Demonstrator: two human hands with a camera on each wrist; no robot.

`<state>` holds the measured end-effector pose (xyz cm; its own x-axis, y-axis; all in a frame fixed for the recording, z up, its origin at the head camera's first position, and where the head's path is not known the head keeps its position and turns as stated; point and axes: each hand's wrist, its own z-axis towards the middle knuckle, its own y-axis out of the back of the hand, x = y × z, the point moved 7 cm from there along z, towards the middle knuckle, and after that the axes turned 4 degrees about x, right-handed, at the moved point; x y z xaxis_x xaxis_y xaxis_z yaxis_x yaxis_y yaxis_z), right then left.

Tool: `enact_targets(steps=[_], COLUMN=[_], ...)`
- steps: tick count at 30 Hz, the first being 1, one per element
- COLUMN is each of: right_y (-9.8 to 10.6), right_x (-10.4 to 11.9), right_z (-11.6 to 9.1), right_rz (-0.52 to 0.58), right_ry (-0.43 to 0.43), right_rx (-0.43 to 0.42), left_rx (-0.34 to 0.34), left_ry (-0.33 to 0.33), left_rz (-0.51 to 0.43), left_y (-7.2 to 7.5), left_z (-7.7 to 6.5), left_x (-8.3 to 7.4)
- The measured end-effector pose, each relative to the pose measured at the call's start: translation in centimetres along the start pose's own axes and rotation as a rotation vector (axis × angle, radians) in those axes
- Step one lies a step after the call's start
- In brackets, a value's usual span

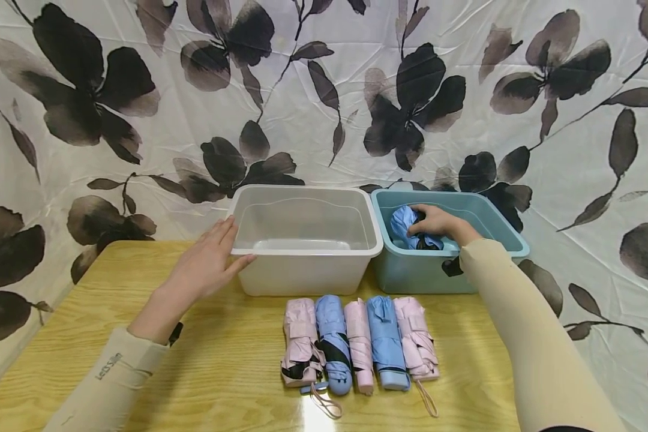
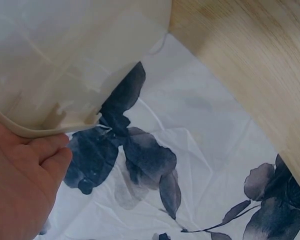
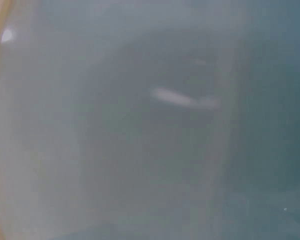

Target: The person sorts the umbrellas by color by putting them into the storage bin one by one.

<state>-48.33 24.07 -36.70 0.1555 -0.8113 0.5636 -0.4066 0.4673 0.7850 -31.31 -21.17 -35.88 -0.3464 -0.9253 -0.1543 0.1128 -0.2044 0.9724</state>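
My left hand (image 1: 202, 261) rests against the left end of the white bin (image 1: 305, 273), fingers extended along its rim and thumb at the front. The left wrist view shows the fingers (image 2: 49, 147) touching the rim. Inside the teal bin (image 1: 426, 276), my right hand (image 1: 437, 221) grips a blue folded umbrella (image 1: 404, 223) with black parts, its lower side partly hidden. Before the bins lie folded umbrellas side by side: pink (image 1: 300, 336), blue (image 1: 333, 342), slim pink (image 1: 359, 345), blue (image 1: 387, 342) and pink (image 1: 416, 336). Only blurred teal bin wall (image 3: 150, 150) fills the right wrist view.
Both bins stand side by side at the back of the wooden table (image 1: 221, 360). A floral cloth (image 1: 324, 120) hangs behind them. Wrist loops (image 1: 326, 408) from the pink umbrellas trail toward the front.
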Motion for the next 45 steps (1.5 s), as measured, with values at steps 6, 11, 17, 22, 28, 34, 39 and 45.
enact_targets(steps=[6, 11, 17, 22, 28, 34, 39, 45], right_y=[-1.6, -2.3, -2.6, -3.2, -3.8, -3.7, -3.3, -2.9], right_x=[-0.7, -1.2, -1.1, -1.3, -1.6, -1.3, -1.3, -1.8], right_z=[0.4, 1.1, 1.7, 1.7, 1.0, 0.6, 0.9, 1.3], right_rz=[-0.029, -0.087, -0.096, -0.059, -0.058, -0.063, -0.075, -0.091], right_ry=[-0.010, 0.005, 0.000, -0.060, -0.116, -0.089, -0.077, -0.094], right_rx=[0.049, 0.066, 0.076, 0.142, 0.253, 0.273, 0.215, 0.176], left_rx=[-0.014, -0.019, -0.027, -0.038, -0.035, -0.030, -0.042, -0.034], left_ry=[-0.008, -0.005, 0.002, 0.004, 0.000, -0.006, -0.011, -0.003], left_rz=[0.003, 0.001, -0.010, -0.017, -0.008, -0.010, -0.016, -0.022], left_y=[-0.3, -0.3, 0.1, 0.0, -0.2, -0.2, 0.1, 0.0], left_z=[0.1, 0.1, -0.1, 0.0, 0.0, 0.1, 0.1, 0.1], left_x=[-0.2, -0.3, -0.2, 0.0, 0.2, 0.0, -0.1, 0.0])
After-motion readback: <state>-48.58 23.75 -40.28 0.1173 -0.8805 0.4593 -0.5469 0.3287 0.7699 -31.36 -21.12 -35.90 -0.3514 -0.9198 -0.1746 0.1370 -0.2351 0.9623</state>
